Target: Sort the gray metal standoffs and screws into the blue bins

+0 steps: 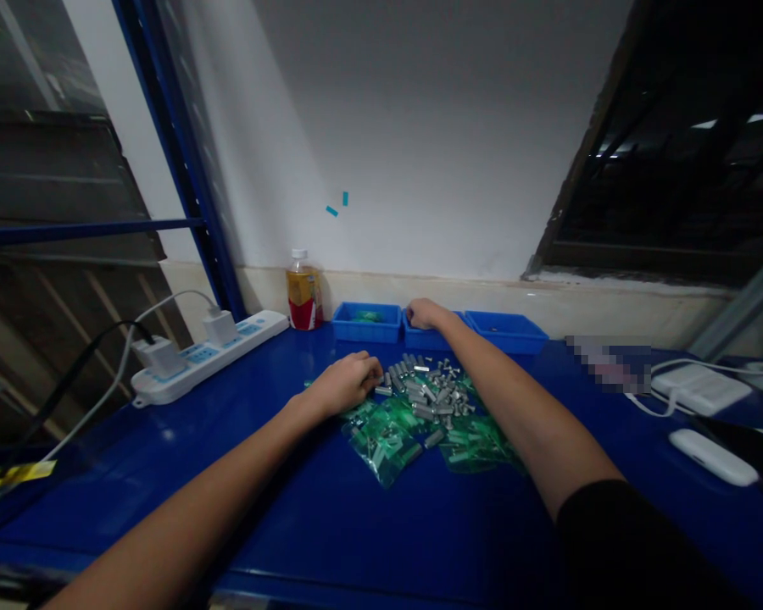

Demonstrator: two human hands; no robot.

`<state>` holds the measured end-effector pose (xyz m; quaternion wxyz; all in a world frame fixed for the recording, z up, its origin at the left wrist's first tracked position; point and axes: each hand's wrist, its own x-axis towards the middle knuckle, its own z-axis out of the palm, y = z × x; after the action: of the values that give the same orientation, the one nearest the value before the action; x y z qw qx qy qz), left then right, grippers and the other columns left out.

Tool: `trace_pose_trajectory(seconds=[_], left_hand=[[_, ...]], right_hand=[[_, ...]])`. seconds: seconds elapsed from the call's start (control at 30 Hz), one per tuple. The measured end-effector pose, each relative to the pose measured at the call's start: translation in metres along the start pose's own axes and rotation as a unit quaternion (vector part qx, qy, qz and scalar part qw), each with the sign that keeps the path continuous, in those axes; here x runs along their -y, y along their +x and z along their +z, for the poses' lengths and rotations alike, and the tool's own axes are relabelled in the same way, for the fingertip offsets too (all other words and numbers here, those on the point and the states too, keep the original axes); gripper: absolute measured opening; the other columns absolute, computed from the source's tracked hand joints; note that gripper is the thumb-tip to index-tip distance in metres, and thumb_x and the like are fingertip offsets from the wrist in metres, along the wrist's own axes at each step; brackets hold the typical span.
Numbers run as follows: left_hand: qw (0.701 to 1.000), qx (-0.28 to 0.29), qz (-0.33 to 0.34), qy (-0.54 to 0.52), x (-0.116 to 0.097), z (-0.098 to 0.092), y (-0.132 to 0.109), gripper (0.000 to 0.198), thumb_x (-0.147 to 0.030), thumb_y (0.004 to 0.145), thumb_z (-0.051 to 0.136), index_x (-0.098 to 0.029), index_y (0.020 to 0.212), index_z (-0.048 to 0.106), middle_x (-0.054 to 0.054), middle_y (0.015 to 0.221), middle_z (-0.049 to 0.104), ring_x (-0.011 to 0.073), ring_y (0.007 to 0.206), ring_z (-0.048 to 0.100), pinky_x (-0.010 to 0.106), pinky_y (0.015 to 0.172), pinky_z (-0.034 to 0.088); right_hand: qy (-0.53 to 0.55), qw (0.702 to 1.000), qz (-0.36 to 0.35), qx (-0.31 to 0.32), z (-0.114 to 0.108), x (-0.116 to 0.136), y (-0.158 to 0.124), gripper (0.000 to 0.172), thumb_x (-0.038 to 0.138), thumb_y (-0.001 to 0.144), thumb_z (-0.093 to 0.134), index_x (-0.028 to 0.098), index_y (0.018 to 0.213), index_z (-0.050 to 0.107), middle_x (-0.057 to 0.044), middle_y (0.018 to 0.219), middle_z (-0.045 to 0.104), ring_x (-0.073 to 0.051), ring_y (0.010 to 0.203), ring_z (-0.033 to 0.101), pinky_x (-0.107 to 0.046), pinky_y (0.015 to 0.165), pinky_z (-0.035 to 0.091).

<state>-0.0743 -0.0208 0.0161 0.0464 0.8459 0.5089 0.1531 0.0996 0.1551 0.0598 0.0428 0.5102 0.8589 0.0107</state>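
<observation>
My left hand rests at the left edge of a pile of small grey metal cylinders and screws. Its fingers are curled together beside the cylinders, and what they hold, if anything, is hidden. Over the left end of the middle blue bin is my right hand, its fingers closed downward; their contents cannot be seen. Green-tinted clear plastic bags with parts inside lie in front of and under the pile. More green bags lie beneath my right forearm.
The left blue bin holds green pieces; the right blue bin stands at the back. A drink bottle and a power strip with plugs and cables are at left. White devices and cables lie at right.
</observation>
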Motion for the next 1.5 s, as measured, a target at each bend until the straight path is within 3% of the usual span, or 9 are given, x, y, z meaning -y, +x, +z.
trace_pose_trajectory(seconds=[0.2,0.47,0.67,0.8,0.93,1.1,1.23,1.5], left_hand=[[1.000,0.004,0.011,0.002,0.000,-0.001,0.000,0.015,-0.023,0.086,0.047,-0.018,0.093,0.060,0.007,0.093,0.058,0.0182,0.085,0.056,0.027,0.075,0.044],[1.000,0.001,0.004,-0.002,0.001,0.002,0.001,0.013,-0.022,0.085,0.049,-0.018,0.091,0.060,0.006,0.090,0.057,0.0173,0.082,0.056,0.026,0.073,0.044],[1.000,0.002,0.006,0.003,-0.001,0.000,0.000,0.013,-0.022,0.086,0.048,-0.018,0.091,0.059,0.006,0.090,0.058,0.0172,0.081,0.056,0.026,0.072,0.044],[1.000,0.003,0.010,0.006,0.000,0.001,0.000,0.013,-0.022,0.086,0.047,-0.017,0.091,0.059,0.006,0.091,0.058,0.0175,0.082,0.056,0.026,0.074,0.044],[1.000,0.002,0.017,0.003,0.002,0.003,0.000,0.014,-0.023,0.087,0.047,-0.017,0.093,0.059,0.007,0.092,0.058,0.0182,0.084,0.057,0.027,0.075,0.045],[0.999,-0.026,-0.014,0.014,0.002,0.003,-0.002,0.014,-0.024,0.087,0.047,-0.019,0.092,0.058,0.007,0.096,0.059,0.0207,0.090,0.057,0.029,0.076,0.045],[0.997,-0.065,-0.049,-0.007,0.002,0.001,-0.002,0.014,-0.024,0.089,0.044,-0.020,0.096,0.055,0.006,0.096,0.061,0.0191,0.086,0.059,0.028,0.073,0.045],[0.992,-0.113,-0.018,-0.054,-0.003,0.004,0.001,0.014,-0.024,0.090,0.045,-0.020,0.095,0.057,0.004,0.088,0.064,0.0183,0.082,0.060,0.028,0.073,0.044]], right_hand=[[0.044,0.997,0.010,-0.061,0.001,-0.010,-0.010,0.035,0.012,0.080,0.052,0.017,0.112,0.065,-0.004,0.109,0.067,-0.015,0.099,0.061,-0.015,0.077,0.043],[0.004,0.998,0.063,-0.008,0.001,-0.009,-0.009,0.035,0.020,0.073,0.062,0.005,0.105,0.068,-0.021,0.106,0.066,-0.028,0.097,0.063,-0.027,0.076,0.048],[0.008,1.000,0.009,0.004,-0.002,0.001,-0.002,0.027,0.017,0.076,0.061,0.017,0.102,0.070,-0.009,0.105,0.069,-0.021,0.097,0.063,-0.021,0.077,0.047],[-0.006,1.000,0.012,-0.003,-0.002,0.005,0.001,0.024,0.019,0.078,0.063,0.013,0.100,0.069,-0.013,0.106,0.067,-0.023,0.101,0.061,-0.027,0.083,0.047],[-0.014,0.999,0.034,-0.010,-0.003,0.009,0.004,0.034,0.029,0.081,0.063,0.010,0.109,0.063,-0.015,0.113,0.063,-0.023,0.105,0.059,-0.039,0.090,0.046],[0.007,0.998,0.057,-0.010,-0.002,0.008,0.003,0.040,0.028,0.078,0.065,0.005,0.110,0.064,-0.021,0.112,0.063,-0.027,0.105,0.059,-0.035,0.089,0.045],[0.042,0.998,0.051,-0.005,-0.001,-0.004,-0.005,0.029,0.018,0.079,0.057,0.010,0.104,0.069,-0.015,0.108,0.067,-0.025,0.101,0.062,-0.025,0.082,0.046],[0.115,0.993,0.010,-0.019,0.003,-0.017,-0.017,0.035,0.007,0.077,0.050,0.017,0.103,0.070,-0.004,0.102,0.070,-0.017,0.091,0.064,-0.017,0.074,0.045]])
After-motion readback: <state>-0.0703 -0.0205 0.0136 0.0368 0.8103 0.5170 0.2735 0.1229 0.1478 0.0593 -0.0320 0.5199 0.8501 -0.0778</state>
